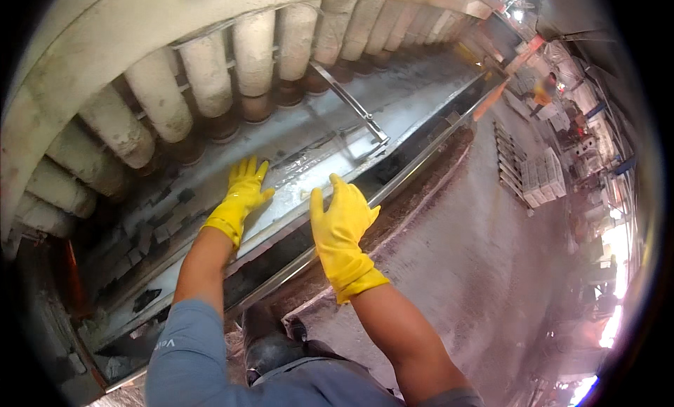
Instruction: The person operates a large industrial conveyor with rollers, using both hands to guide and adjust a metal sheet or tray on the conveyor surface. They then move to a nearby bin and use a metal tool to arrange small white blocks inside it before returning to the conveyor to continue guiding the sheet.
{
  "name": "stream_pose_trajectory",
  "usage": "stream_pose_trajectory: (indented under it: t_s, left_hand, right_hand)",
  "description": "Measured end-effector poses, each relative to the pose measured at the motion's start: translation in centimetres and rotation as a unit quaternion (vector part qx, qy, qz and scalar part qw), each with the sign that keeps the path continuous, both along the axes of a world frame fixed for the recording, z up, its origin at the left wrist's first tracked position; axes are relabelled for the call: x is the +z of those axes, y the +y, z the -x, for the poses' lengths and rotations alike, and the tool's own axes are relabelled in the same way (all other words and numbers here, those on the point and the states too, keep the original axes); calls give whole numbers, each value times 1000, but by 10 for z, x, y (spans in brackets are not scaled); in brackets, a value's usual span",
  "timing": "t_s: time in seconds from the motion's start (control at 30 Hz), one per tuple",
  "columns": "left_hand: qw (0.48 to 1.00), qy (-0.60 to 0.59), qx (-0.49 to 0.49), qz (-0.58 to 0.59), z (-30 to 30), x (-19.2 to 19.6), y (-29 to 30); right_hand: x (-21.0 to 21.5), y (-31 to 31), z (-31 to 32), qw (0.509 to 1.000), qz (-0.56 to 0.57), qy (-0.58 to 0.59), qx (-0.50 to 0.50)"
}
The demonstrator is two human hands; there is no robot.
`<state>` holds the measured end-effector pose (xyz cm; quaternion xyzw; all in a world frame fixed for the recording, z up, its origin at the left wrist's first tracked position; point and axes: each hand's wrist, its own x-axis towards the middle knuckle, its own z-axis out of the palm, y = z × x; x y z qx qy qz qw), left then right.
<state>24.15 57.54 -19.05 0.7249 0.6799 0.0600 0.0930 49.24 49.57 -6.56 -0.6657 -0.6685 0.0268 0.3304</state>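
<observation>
Both my hands wear yellow rubber gloves. My left hand (243, 198) is open over a long, wet, grey-white bed (319, 170), its fingers spread toward the far side. Whether its fingertips touch the wet surface, I cannot tell. To its right, my right hand (342, 230) is at the bed's near edge, open and raised, with the forefinger and thumb apart. Neither glove shows anything held. Beyond my right hand, a slim metal arm (347, 102) slants down to the bed's wet surface.
Thick, pale, dusty cylinders (253, 52) hang in a row along the far side. Broken dark flat pieces (163, 228) lie at left. A metal rail (414, 170) edges the near side. Right, stacked pale blocks (542, 179) stand by a pallet (510, 161); another person (543, 92) is farther off.
</observation>
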Motion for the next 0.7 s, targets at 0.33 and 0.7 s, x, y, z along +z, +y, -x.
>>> stream_pose_trajectory:
  t_s: [0.33, 0.7]
  left_hand:
    - [993, -4, 89, -82, 128, 139, -258]
    - [816, -113, 566, -20, 259, 129, -643]
  right_hand:
    - [2, -1, 1, 1000, 22, -14, -11]
    - [21, -8, 8, 996, 57, -63, -31]
